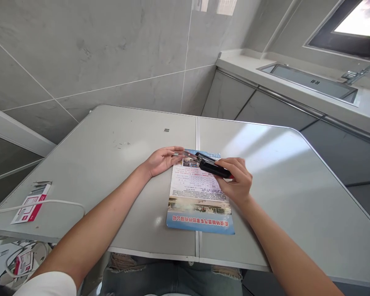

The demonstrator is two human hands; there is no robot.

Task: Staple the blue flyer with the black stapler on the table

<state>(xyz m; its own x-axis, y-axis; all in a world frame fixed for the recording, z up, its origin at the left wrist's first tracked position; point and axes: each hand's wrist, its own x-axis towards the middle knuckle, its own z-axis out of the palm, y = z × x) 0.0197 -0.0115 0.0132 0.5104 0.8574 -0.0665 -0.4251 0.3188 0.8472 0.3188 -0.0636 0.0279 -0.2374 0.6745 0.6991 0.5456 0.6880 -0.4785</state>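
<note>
At about 8 o'clock, below the table (296,213), a red and white packet (24,263) lay among other items. Above it, near the table's 9 o'clock edge, lay a red and white card (34,212), with thin metal strips (42,183) at its 12 o'clock end. A white cable (61,201) ran over the card and curved down near the left forearm (111,213).

At 10 o'clock from the leaflet, tiny dark bits (121,144) were scattered, too small to name for certain. The left hand (163,160) was at the leaflet's 11 o'clock corner, thumb and forefinger close about the stapler's metal tip. A small pale piece showed between them; whether they were clamped on it or on the tip, I could not tell. Above that hand, at 11 o'clock, lay a short grey strip (166,130).

The leaflet (200,197) lay flat across the table's seam (197,242), its blue band of red characters at 6 o'clock. Over its 12 o'clock end was the black stapler (214,167), opened up, its tip pointing to 10 o'clock. The right hand (236,179) was clamped around the stapler's back end, so the 2 hands were apart, at opposite ends of it.

Toward 1 o'clock stood grey cabinets (265,111); toward 2 o'clock were a sink (311,84) and a tap (351,77).
</note>
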